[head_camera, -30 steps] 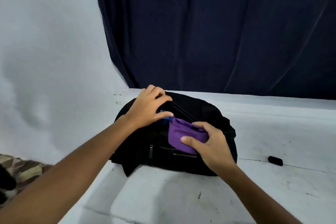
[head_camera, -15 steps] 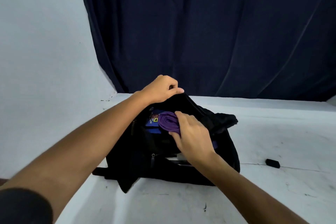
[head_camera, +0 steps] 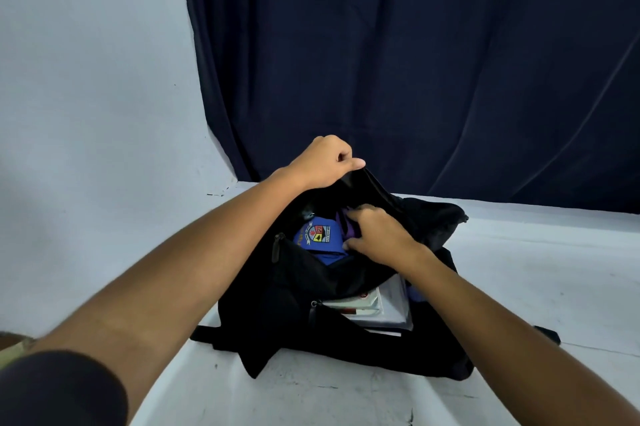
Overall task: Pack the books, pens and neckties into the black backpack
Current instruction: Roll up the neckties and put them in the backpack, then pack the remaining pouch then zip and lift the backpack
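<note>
A: Purple necktie [head_camera: 346,228] first. Where?

B: Inside the black backpack [head_camera: 277,304], under the right hand [head_camera: 377,238], just right of a blue cloth with a crest [head_camera: 317,235]. Mostly hidden by the fingers.

A: Handling?

B: My guess: light, soft, limp, rolled up, so it may spring loose. Best taken around the whole roll, not by one end.

A: Right hand state?

B: Fingers curled down over the roll, thumb at its near side. Reads as grasping it and pushing it in.

A: Left hand [head_camera: 322,162]?

B: Above and behind the right hand, clenched on the backpack's top flap, holding the opening up.

A: Anything else?

B: Books [head_camera: 374,308] below the right wrist, sticking out of a lower open compartment. Stiff, heavier. Small dark thing [head_camera: 547,334] on the white table [head_camera: 536,270], right of the right forearm, can't tell what. No pens visible.
</note>
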Tool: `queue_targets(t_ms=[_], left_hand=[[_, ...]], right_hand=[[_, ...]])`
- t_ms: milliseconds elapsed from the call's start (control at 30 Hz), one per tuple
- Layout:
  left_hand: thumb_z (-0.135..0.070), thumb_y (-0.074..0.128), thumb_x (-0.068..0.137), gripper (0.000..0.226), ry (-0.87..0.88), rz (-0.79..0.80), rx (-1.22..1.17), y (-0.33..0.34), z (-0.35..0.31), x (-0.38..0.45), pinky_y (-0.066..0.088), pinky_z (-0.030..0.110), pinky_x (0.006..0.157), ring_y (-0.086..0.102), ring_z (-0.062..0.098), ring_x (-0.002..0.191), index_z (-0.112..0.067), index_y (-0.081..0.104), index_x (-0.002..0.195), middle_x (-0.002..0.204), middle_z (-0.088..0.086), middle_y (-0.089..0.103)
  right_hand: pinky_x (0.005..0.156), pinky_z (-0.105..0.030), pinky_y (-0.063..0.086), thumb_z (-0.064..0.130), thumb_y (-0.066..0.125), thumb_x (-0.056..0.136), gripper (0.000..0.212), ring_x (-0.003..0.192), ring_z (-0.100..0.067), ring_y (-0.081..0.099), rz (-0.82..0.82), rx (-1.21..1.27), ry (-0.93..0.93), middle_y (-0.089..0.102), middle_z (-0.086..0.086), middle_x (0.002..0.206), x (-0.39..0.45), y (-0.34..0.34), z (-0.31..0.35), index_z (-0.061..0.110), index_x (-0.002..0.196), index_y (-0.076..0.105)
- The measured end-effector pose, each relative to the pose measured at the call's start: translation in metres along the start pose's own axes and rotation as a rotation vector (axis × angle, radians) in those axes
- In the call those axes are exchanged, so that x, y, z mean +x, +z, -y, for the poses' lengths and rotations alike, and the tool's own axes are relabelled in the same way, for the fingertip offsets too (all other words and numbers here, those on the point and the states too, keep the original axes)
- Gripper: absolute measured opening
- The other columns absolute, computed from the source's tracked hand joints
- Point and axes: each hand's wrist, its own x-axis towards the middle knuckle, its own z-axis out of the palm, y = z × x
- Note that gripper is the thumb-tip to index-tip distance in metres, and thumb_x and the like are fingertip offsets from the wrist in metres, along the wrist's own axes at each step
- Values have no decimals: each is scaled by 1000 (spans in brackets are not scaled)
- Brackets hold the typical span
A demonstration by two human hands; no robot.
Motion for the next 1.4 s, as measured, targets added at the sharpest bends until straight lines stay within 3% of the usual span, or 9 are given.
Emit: queue_targets(t_ms=[167,467,667,767,900,1067,1167,1300,1400], left_hand=[[-34,65,93,45,5,20,-1,3,-1,-1,49,34,67,43,13,56,-5,50,61,55,-3,43],[-34,66,92,45,-9,13,-29,4,-4,-7,37,8,55,40,4,51,3,57,68,54,-5,43],[-36,67,91,40,-3,29,-34,10,-7,-19,35,7,52,42,-1,47,-4,64,68,54,-8,45],[-37,68,90,39,11,37,-45,16,-7,-30,34,10,53,39,2,48,-10,63,63,53,-6,44],[-39,70,87,34,54,60,-71,28,-5,-45,34,18,53,39,5,50,-14,68,63,53,-4,48],[-49,69,82,37,148,143,53,46,-3,-73,44,30,58,55,12,58,-17,67,63,61,-4,61],[-67,59,80,47,187,141,132,50,-1,-89,49,30,71,59,8,72,-22,72,74,73,-11,63],[-60,58,81,46,219,-185,148,44,9,-118,41,31,96,54,10,103,-22,71,104,103,-15,62],[-59,55,83,56,7,-409,177,37,35,-146,37,35,103,49,18,116,-16,65,118,117,-5,60]], right_hand=[[95,-39,49,19,72,85,51,116,-35,57,-1,83,36,60,-18,126,-3,-3,-8,11,132,56],[85,-35,48,13,56,92,29,109,-31,59,-79,-185,-11,62,-14,117,-1,5,-5,12,120,63],[87,-38,50,6,50,89,32,113,-27,56,-195,-197,-203,62,-5,120,-25,10,-5,10,118,63],[79,-42,54,6,50,83,29,98,-31,63,-296,-112,-320,69,-7,104,-48,5,-7,8,104,69],[66,-34,56,15,44,80,33,78,-28,67,-456,33,-377,72,-5,86,-78,-5,-22,9,95,73],[80,-33,53,9,56,84,23,91,-22,65,-651,259,-172,73,-2,95,-92,-14,-59,7,100,73],[88,-21,38,11,57,91,20,107,-21,57,-582,335,52,70,-1,105,-89,-15,-82,11,105,72],[99,-30,41,35,57,95,32,121,-18,50,-380,521,270,60,0,127,-87,-3,-102,19,121,65],[111,-45,34,55,46,95,51,133,-26,42,-228,566,455,49,-5,141,-84,13,-120,24,135,53]])
